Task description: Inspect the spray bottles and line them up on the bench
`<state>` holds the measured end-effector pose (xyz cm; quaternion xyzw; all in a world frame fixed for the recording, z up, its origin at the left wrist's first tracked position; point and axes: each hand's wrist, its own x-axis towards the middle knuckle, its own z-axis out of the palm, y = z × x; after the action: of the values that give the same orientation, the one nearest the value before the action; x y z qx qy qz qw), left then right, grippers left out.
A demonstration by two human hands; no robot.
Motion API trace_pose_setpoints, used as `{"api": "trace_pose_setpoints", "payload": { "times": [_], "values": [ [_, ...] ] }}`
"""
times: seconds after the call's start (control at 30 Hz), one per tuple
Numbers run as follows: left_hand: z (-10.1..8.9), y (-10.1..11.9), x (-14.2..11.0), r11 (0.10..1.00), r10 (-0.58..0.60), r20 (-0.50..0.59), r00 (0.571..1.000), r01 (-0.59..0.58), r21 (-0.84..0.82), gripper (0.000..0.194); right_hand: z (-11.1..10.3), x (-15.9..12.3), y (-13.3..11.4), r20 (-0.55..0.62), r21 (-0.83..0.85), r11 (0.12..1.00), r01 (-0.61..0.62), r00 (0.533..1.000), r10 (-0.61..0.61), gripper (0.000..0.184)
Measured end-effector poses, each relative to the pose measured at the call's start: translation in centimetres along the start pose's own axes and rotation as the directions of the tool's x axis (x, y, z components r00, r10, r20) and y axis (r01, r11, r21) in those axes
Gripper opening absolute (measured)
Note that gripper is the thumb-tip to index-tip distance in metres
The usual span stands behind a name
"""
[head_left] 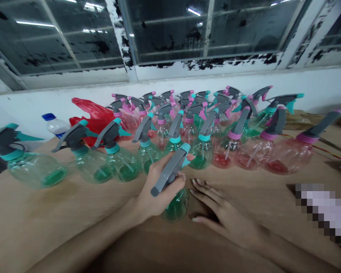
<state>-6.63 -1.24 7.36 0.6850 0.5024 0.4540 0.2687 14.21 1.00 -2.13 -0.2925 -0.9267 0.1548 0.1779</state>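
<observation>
My left hand (156, 189) is wrapped round the neck of a green spray bottle (176, 206) with a grey trigger head and teal nozzle, which stands on the brown table (59, 212). My right hand (218, 210) lies flat on the table just right of that bottle, fingers stretched out towards it and holding nothing. Behind them stand several spray bottles: green ones with teal collars (122, 163) on the left, pink ones with pink collars (281, 153) on the right.
A red plastic bag (92, 117) and a clear bottle with a blue cap (54, 125) sit at the back left by the white wall. A window with peeling white frames runs above. A blurred patch (326, 210) covers the right edge.
</observation>
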Motion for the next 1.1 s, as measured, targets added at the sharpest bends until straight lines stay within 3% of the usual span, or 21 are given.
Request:
{"api": "trace_pose_setpoints", "payload": {
  "times": [0.1, 0.23, 0.37, 0.67, 1.1],
  "values": [
    [-0.2, 0.4, 0.1, 1.0, 0.002, 0.021, 1.0, -0.002, -0.011, 0.005, -0.1, 0.0, -0.1, 0.018, -0.018, 1.0, -0.009, 1.0, 0.009, 0.059],
    [-0.5, 1.4, 0.4, 1.0, 0.003, 0.061, 0.998, -0.004, 0.018, 0.021, -0.2, 0.0, -0.1, 0.028, -0.027, 1.0, -0.005, 1.0, 0.006, 0.059],
    [-0.6, 1.9, 0.7, 0.995, 0.044, 0.026, 0.999, -0.046, 0.086, 0.021, -0.1, 0.0, 0.0, 0.026, -0.03, 1.0, -0.009, 1.0, 0.01, 0.059],
    [-0.7, 1.9, 0.8, 0.996, 0.042, 0.041, 0.998, -0.046, 0.08, 0.014, -0.2, 0.0, -0.1, 0.006, -0.029, 1.0, 0.001, 1.0, -0.001, 0.059],
    [0.3, 1.2, 0.2, 0.996, 0.025, -0.039, 0.999, -0.022, 0.09, 0.031, 0.0, 0.0, 0.0, -0.017, -0.031, 0.999, 0.016, 1.0, -0.016, 0.061]
  ]
}}
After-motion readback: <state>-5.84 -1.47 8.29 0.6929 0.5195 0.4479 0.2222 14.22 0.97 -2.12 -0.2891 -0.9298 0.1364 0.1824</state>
